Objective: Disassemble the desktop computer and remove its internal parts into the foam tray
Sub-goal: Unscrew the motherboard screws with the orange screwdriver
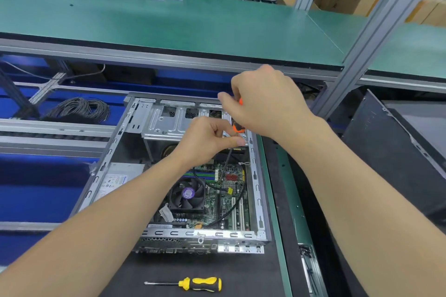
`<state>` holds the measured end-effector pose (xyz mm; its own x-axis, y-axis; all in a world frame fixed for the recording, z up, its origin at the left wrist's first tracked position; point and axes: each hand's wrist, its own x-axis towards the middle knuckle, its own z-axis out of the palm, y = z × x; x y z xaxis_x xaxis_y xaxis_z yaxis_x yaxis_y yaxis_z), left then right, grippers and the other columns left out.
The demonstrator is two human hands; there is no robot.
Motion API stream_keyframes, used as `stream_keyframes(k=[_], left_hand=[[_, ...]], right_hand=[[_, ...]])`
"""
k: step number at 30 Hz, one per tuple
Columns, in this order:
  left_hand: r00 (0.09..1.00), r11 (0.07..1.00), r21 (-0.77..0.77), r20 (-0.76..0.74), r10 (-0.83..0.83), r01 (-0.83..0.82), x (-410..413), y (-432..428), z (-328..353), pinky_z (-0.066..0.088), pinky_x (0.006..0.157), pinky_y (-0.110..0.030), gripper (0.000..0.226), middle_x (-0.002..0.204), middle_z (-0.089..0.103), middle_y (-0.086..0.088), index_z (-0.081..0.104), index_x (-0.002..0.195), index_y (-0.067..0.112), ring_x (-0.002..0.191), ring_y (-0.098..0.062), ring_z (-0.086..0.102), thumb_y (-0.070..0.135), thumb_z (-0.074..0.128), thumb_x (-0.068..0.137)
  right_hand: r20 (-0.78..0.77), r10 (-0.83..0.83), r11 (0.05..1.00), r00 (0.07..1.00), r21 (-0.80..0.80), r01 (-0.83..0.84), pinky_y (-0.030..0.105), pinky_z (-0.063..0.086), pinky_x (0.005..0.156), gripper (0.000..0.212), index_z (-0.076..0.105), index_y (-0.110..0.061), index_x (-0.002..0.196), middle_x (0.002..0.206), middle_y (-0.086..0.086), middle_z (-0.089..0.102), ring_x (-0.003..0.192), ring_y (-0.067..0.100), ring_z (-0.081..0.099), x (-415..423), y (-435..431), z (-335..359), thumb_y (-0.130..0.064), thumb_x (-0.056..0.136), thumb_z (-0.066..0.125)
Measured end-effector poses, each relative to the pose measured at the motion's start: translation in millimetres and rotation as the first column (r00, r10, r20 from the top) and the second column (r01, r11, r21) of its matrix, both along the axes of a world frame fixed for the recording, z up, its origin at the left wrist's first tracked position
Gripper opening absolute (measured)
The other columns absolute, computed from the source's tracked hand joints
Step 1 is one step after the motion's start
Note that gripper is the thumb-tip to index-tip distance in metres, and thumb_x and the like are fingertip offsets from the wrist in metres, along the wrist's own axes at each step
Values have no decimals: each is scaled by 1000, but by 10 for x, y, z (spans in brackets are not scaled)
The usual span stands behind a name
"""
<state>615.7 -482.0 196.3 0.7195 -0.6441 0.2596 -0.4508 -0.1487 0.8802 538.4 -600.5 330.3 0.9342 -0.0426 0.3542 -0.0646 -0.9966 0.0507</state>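
Head view: open computer [255, 190] lies centre on a black mat [241, 270]. Right hand [265, 103] grips an orange screwdriver [238, 128] over the drive cage [166, 120]; left hand [205, 137] fingers curl, pinching its shaft.

Matt metal case [154, 125] — glossy-handled screwdriver [202, 284]

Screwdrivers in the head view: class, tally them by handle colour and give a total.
Orange-handled screwdriver: 1
Yellow-handled screwdriver: 1
Total: 2
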Motion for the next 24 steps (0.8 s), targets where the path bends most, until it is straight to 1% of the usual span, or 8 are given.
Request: stream_keyframes(k=[2,5,9,11,13,16,20,24], left_hand=[[998,998,-51,-62,17,-20,5,-32,-63,33,62,-32,33,45,28,12,65,61,37,51,-13,29,65,84,64],[991,995,-87,-133,33,-45,11,-70,-141,27,55,-29,51,46,35,15,54,57,31,48,-11,27,71,85,57],[989,995,-78,-143,46,-58,20,-113,-166,26,49,-25,67,47,39,15,53,65,15,48,-7,29,71,88,52],[990,998,-56,-137,19,-27,50,-72,-137,27,52,-26,55,47,34,14,60,71,19,48,-8,28,62,90,55],[992,998,-27,-107,-63,60,92,4,-91,21,53,-26,35,50,27,12,70,86,28,49,-9,25,52,88,68],[983,985,19,-79,-167,169,141,104,-31,16,56,-28,18,54,21,11,76,106,36,52,-10,21,39,77,89],[966,959,113,-44,-255,258,129,159,31,18,54,-27,15,55,21,9,77,109,39,53,-12,23,38,66,99],[969,954,197,46,-242,228,83,157,49,23,55,-30,11,55,38,-14,78,99,40,53,-20,30,40,66,98]], right_hand=[[-26,-88,995,996,39,89,34,35,62,48,46,-17,70,68,2,37,73,33,51,10,-8,41,-58,96,50],[-75,-185,981,980,49,189,31,27,54,57,32,-21,66,69,-1,28,71,29,45,8,27,87,-67,93,53],[-192,-115,990,975,54,128,34,37,64,34,59,-17,87,84,5,51,82,30,54,32,13,148,-49,87,68],[-270,-19,994,963,102,48,32,41,65,18,66,-22,89,96,4,63,88,25,57,11,-4,226,-38,85,72],[-327,53,995,944,97,-22,29,42,62,7,70,-27,86,95,-2,66,84,17,56,-29,-17,329,-26,83,76],[-401,140,990,905,41,-135,21,39,53,26,74,-26,75,81,-9,68,69,8,56,-43,-18,401,-3,80,64],[-420,243,969,874,72,-235,25,44,62,33,67,-27,70,81,-8,66,77,13,58,-33,40,330,4,73,57],[-416,307,952,856,119,-283,30,45,72,26,71,-29,90,91,-8,62,87,13,56,-52,-3,278,-8,77,64]])
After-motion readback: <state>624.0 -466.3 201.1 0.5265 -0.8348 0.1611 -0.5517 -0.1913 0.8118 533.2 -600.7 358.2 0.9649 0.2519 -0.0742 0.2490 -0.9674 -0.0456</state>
